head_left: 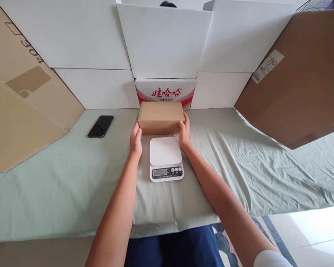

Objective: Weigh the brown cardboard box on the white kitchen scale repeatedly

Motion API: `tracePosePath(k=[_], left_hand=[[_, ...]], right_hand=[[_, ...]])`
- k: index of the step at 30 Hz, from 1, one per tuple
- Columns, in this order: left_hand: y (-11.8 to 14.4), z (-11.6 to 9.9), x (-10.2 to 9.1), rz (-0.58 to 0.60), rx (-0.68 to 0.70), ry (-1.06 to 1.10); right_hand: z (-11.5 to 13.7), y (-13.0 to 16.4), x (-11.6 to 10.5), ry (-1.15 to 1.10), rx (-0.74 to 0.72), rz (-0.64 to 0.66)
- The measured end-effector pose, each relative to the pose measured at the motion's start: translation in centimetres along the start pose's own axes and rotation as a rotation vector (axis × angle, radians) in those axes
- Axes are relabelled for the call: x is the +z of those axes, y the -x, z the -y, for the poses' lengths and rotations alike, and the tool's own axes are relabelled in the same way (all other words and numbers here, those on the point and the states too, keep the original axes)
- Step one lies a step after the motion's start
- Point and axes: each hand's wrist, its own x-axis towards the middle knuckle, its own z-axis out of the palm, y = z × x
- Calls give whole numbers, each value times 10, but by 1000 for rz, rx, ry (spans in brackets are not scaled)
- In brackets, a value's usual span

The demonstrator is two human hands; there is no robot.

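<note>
A closed brown cardboard box point(161, 113) is gripped at both ends between my hands, just behind the scale. My left hand point(136, 140) presses against its left end, thumb toward the near corner. On the opposite end, my right hand point(184, 131) has its thumb on the front face and its fingers round the side. Between my wrists lies a white digital kitchen scale point(166, 152), its platform bare. The display point(159, 172) and several round buttons face me, and no digits can be made out on the screen.
A black smartphone point(100, 126) lies to the left on the green cloth point(72, 178). White panels point(164, 40) and a red-and-white printed carton point(165, 91) stand along the back. Large cardboard sheets flank the table at left point(25, 111) and right point(297, 81).
</note>
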Motion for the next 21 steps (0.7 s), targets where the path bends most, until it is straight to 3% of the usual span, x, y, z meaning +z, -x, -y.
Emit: tracePosePath(k=[15, 21], left_hand=[[10, -19, 7, -23, -1, -199], [6, -14, 4, -52, 14, -188]], right_hand=[[-3, 0, 0, -31, 62, -35], [-5, -6, -3, -58, 72, -38]])
